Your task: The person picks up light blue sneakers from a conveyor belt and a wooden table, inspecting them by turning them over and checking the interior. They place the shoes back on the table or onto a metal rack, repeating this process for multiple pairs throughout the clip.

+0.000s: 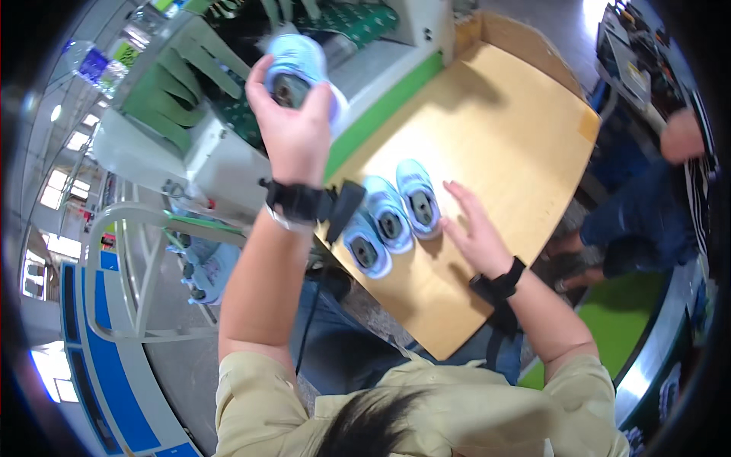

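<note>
Head view: left hand (295, 137) clamped on rounded pale-blue shoe (298, 55), spread right hand (478, 238) over smooth tabletop (510, 129)

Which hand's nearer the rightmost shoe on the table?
Right. The right hand is just right of the rightmost shoe; can't tell if they touch. The left hand is farther off, up and left, holding another shoe.

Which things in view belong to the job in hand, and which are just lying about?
Job in hand, apparently:
held light-blue shoe, in the left hand
three light-blue shoes, beside the right hand
tan tabletop under those three

Seemingly just about:
plastic bottle, upper left
blue-and-white panelling, lower left
</note>
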Tool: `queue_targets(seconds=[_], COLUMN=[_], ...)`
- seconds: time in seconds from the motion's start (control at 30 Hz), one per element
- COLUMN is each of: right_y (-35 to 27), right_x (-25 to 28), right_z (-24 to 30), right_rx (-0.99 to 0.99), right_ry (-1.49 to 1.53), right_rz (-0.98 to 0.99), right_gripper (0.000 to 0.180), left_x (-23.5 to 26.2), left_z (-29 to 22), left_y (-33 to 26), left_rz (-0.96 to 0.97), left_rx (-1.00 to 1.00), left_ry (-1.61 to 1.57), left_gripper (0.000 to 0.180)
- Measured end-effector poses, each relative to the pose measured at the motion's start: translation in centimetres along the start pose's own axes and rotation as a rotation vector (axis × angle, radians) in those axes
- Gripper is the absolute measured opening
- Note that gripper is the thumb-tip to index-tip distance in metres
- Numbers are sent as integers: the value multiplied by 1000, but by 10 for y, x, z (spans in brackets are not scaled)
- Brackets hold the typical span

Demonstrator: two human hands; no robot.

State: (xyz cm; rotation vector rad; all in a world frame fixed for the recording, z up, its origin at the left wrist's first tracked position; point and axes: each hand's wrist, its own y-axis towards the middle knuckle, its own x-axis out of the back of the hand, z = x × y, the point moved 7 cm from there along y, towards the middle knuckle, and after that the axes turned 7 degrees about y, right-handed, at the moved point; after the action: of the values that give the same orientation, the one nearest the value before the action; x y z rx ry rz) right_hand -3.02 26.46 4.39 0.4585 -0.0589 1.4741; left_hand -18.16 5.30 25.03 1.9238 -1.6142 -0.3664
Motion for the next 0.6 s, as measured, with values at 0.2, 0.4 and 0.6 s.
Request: queue_targets(seconds=[0.2, 0.4, 0.6], right_y=[20, 112, 330], right_x=[-55, 34, -5], right_z=[-18, 35, 132], right_rx=[-71, -29, 602], right_ry=[85, 366, -28], right_rz=[31, -53, -232], right_gripper=[69, 54, 61], left_x=[73, 43, 8], left_z=[115, 71, 78], left_y=[99, 2, -163], left_rz=[-135, 151, 829], left_rx=[289, -200, 105], left_ry=[542, 547, 765], left_gripper=[100, 71, 71])
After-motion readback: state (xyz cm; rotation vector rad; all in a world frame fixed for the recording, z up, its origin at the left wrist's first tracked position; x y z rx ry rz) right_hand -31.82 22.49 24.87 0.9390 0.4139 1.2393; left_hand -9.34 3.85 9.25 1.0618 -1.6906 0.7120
